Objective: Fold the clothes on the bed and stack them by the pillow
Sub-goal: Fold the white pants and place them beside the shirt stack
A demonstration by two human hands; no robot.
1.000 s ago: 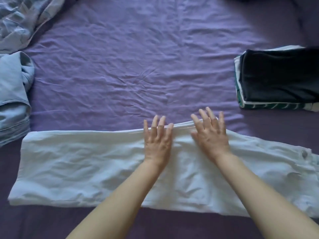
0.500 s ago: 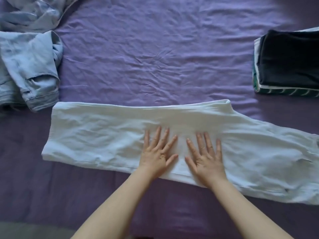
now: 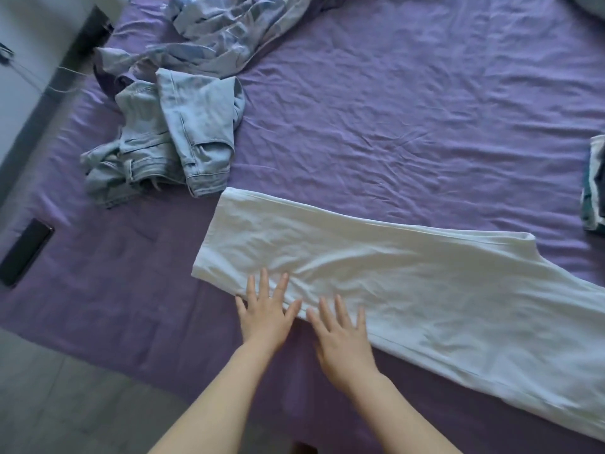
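White trousers (image 3: 409, 290), folded lengthwise, lie flat across the purple bed sheet (image 3: 393, 119), their leg end at the left and the waist running out of view at the right. My left hand (image 3: 265, 311) lies flat with straight, spread fingers on the trousers' near edge close to the leg end. Beside it, my right hand (image 3: 340, 335) is also flat, fingertips on the same near edge. A crumpled pair of light blue jeans (image 3: 176, 139) lies at the left. A folded stack of clothes (image 3: 594, 185) shows partly at the right edge.
A rumpled blue patterned cover (image 3: 229, 31) is bunched at the top left. A dark phone (image 3: 24, 253) lies on the sheet near the bed's left edge. Grey floor (image 3: 65, 404) shows at the lower left, a wall at the upper left.
Both hands have slid from the trousers' far edge down to the near edge and toward the leg end. The view has swung left, so the folded stack is almost out of frame.
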